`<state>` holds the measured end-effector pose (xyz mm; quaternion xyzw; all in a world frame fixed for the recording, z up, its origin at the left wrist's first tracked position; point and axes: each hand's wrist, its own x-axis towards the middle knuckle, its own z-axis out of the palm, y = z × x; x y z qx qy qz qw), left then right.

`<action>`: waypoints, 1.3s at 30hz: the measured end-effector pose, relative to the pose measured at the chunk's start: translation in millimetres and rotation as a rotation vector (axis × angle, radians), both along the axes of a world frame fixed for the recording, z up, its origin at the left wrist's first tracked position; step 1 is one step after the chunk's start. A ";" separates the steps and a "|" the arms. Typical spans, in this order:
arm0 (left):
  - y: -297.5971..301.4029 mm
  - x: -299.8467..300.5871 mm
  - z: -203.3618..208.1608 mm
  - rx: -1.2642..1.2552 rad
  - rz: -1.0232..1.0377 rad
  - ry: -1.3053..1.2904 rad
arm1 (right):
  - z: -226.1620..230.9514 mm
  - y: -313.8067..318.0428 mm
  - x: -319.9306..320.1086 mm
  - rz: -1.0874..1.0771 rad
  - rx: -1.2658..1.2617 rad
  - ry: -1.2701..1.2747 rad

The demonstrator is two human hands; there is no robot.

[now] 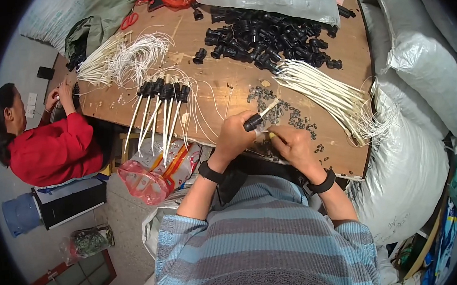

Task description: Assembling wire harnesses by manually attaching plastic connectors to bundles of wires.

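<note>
Left hand (234,134) is clamped around a black lamp socket (253,123) with a white wire (268,108) sticking out, right over the near edge of the wooden table (200,44). Right hand (292,144) is pinched shut just beside it, on something too small to make out.

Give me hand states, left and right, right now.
Left hand: closed around a black plastic fitting with a white tube sticking out.
Right hand: fingers curled, pinching something small; cannot tell what.
</note>
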<state>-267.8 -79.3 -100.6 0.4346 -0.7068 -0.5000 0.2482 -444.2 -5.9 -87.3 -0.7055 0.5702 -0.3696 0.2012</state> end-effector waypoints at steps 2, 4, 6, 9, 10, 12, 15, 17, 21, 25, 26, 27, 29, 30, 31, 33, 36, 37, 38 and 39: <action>-2.1 2.8 -0.9 -0.222 -0.013 -0.022 | -0.4 0.0 -2.6 -0.131 0.026 0.068; -2.2 4.0 -2.0 -0.436 -0.023 -0.034 | 1.0 -0.8 -3.0 -0.141 0.003 0.056; -1.1 3.2 -2.6 -0.332 -0.091 -0.166 | 2.6 -2.8 -1.2 -0.152 -0.022 0.039; 1.9 0.9 -0.9 -0.376 -0.093 -0.169 | 2.4 -5.0 0.8 -0.181 -0.013 0.055; 3.0 0.1 0.2 -0.368 -0.091 -0.184 | 1.4 -5.5 0.9 -0.179 -0.009 0.050; 4.5 -1.4 2.4 -0.376 -0.124 -0.199 | -1.3 -5.4 -0.1 -0.177 -0.004 0.045; 5.2 -4.6 3.9 -0.367 -0.167 -0.160 | -5.1 -4.8 -2.3 -0.151 0.035 0.014; 5.3 -6.5 3.9 -0.462 -0.150 -0.133 | -6.4 -4.7 -2.4 -0.081 0.079 0.003; 8.0 -8.0 5.7 -0.366 -0.165 -0.124 | -5.9 -4.5 1.0 -0.124 0.157 -0.091; 8.8 -7.2 11.3 -0.227 -0.257 -0.154 | -3.4 -3.6 1.5 0.046 0.103 -0.118; 7.5 -6.8 12.6 -0.134 -0.212 -0.028 | -2.7 -3.3 0.7 0.059 0.181 -0.068; 5.4 -6.0 13.7 -0.028 -0.185 0.101 | -2.1 -3.4 0.3 0.076 0.156 -0.078; 0.5 -4.0 14.6 -0.224 -0.160 0.064 | -1.0 -3.4 0.1 0.018 0.149 0.002; -1.6 -2.4 14.3 -0.397 -0.136 0.035 | -0.8 -3.3 0.6 0.030 0.120 -0.009; -1.7 -1.4 13.5 -0.401 -0.148 0.035 | -0.7 -3.1 1.6 0.024 0.112 -0.030; -0.1 1.6 11.5 -0.415 -0.094 0.121 | -0.9 -2.7 4.7 0.018 0.098 -0.054; 3.0 4.2 7.7 -0.471 -0.194 0.193 | -2.8 -1.6 7.8 0.007 -0.007 -0.239; 2.0 2.6 5.7 -0.475 -0.193 0.195 | -3.5 -0.2 7.7 -0.019 0.065 -0.193; 1.3 -0.3 3.7 -0.272 -0.067 0.162 | -4.0 1.1 6.1 -0.054 0.160 -0.143; 0.6 -3.1 1.6 -0.068 0.057 0.125 | -5.5 1.4 5.2 -0.048 0.130 -0.148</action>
